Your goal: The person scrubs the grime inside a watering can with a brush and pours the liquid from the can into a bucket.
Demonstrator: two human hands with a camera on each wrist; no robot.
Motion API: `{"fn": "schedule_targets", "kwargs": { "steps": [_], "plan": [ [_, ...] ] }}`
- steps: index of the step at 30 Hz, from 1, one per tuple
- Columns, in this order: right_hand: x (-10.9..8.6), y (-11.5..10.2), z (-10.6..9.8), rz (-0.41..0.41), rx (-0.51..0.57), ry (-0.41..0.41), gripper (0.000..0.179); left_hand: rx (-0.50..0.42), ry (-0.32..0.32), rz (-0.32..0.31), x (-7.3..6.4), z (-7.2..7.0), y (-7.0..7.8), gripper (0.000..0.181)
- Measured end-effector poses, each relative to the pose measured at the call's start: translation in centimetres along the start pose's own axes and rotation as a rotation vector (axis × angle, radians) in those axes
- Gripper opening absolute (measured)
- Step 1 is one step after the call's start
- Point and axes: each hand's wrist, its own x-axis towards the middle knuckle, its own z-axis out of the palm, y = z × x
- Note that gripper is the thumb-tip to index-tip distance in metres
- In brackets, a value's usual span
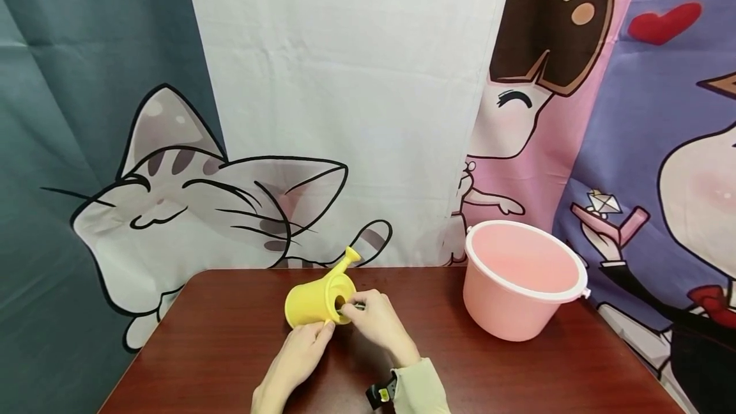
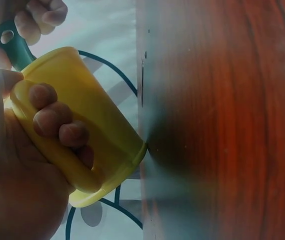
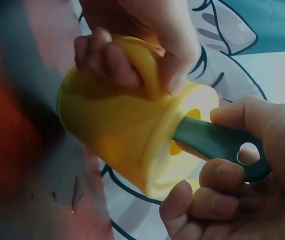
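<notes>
A yellow watering can (image 1: 308, 303) is tilted over the table, its opening towards the right hand and its spout pointing up. My left hand (image 1: 300, 351) grips the can's handle, with the fingers curled through the loop (image 2: 65, 150). At the opening, my right hand (image 1: 376, 324) pinches a dark green handle (image 3: 207, 140) with a hole in its end. The rest of that green-handled tool is hidden inside the can. In the left wrist view, the lower edge of the can (image 2: 87, 100) is at the table surface.
A pink bucket (image 1: 506, 308) with a white rim stands at the right on the brown table (image 1: 230, 337). Behind the table hangs a printed cloth (image 1: 356, 82) with cartoon figures. A black strap device (image 1: 381, 393) is at the right wrist.
</notes>
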Motion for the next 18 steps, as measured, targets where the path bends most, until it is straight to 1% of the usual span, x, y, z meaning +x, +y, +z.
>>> {"fn": "schedule_targets", "kwargs": {
  "steps": [7, 12, 15, 18],
  "plan": [
    [-0.2, -0.1, -1.2, 0.015, 0.020, 0.002, 0.013, -0.002, -0.006, -0.002, 0.0, 0.0, 0.0, 0.046],
    [-0.3, -0.2, -1.8, -0.002, 0.004, 0.017, 0.015, -0.004, -0.001, -0.005, 0.0, -0.1, 0.1, 0.046],
    [-0.4, -0.2, -1.9, -0.007, -0.006, 0.028, 0.015, -0.007, 0.003, -0.008, 0.0, -0.1, 0.1, 0.046],
    [-0.3, -0.2, -1.8, 0.003, 0.006, 0.018, 0.015, -0.006, 0.005, -0.009, 0.0, -0.1, 0.0, 0.046]
  ]
}}
